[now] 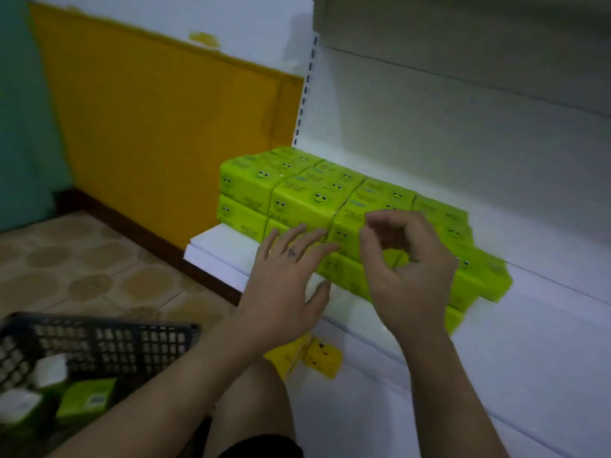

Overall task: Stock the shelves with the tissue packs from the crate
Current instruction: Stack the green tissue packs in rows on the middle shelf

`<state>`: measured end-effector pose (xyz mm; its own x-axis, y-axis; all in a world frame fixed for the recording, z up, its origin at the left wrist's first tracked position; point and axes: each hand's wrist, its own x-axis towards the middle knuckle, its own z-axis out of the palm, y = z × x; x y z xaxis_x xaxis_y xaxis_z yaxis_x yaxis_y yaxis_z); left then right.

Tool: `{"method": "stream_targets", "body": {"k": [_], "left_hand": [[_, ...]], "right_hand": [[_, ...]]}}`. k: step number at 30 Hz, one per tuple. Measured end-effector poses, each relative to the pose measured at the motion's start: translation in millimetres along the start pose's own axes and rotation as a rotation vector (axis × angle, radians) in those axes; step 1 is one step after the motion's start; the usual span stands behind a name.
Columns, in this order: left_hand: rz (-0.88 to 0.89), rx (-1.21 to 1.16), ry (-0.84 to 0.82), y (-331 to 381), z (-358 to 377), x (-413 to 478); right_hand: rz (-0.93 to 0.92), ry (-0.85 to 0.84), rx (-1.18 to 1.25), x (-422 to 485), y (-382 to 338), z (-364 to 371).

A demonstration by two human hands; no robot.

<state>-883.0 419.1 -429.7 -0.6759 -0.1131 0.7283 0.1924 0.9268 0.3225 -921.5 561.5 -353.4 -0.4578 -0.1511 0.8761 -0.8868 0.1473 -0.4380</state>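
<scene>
Several bright green tissue packs [307,196] with smiley faces stand stacked in two layers on the white shelf [545,312]. My left hand [284,285] hovers flat with straight fingers at the front of the stack, holding nothing. My right hand [410,269] is just to its right, fingers loosely curled in front of the packs, with nothing visibly held. A black plastic crate [99,338] sits at the lower left on the floor and holds a green pack [87,396] and white packs [49,370].
Yellow packs [317,357] lie on a lower shelf under my hands. A yellow wall panel [165,127] flanks the shelf unit on the left. Tiled floor [82,266] lies beyond the crate. My knee [251,408] is below.
</scene>
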Motion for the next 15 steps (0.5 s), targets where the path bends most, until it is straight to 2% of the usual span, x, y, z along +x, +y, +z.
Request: {"method": "stream_targets", "body": {"k": [3,5,10,15], "left_hand": [[-0.236,0.068,-0.035,-44,-30,-46],[-0.421,0.161,-0.097,-70,-55,-75],[-0.89,0.304,-0.393,-121,-104,-142],[-1.178,0.275,-0.481,-169,-125,-204]], "right_hand": [[0.138,-0.172,0.176,-27,-10,64],[0.221,-0.384,0.251,-50,-13,105],[0.339,-0.957,0.246,-102,-21,185],[0.344,-1.338,0.17,-137,-30,237]]}}
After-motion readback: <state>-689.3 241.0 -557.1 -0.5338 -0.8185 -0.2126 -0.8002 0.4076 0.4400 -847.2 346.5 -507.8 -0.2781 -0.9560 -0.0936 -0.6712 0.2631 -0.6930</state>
